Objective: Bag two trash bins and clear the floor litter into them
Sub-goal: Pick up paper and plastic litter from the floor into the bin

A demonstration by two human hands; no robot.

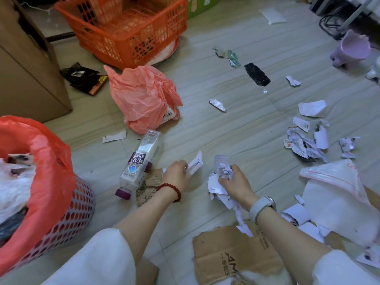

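A perforated bin (pixel 80 210) lined with a red bag (pixel 51 153) stands at the left, partly filled with trash. My left hand (pixel 178 173) pinches a white paper scrap (pixel 195 164) just above the floor. My right hand (pixel 236 184) is closed around a bunch of crumpled paper scraps (pixel 222 182). A soda bottle (pixel 139 161) with a purple cap lies left of my left hand, beside torn cardboard bits (pixel 148 188). A second red bag (pixel 144 97), crumpled and loose, lies on the floor further back.
Paper scraps (pixel 308 140) are scattered at the right, with a white plastic bag (pixel 339 194) and a cardboard sheet (pixel 232 251) near me. An orange crate (pixel 131 27), a brown box (pixel 26 75), a black wrapper (pixel 84 79), a dark strip (pixel 257 74) and a purple tipped bin (pixel 351 48) sit further back.
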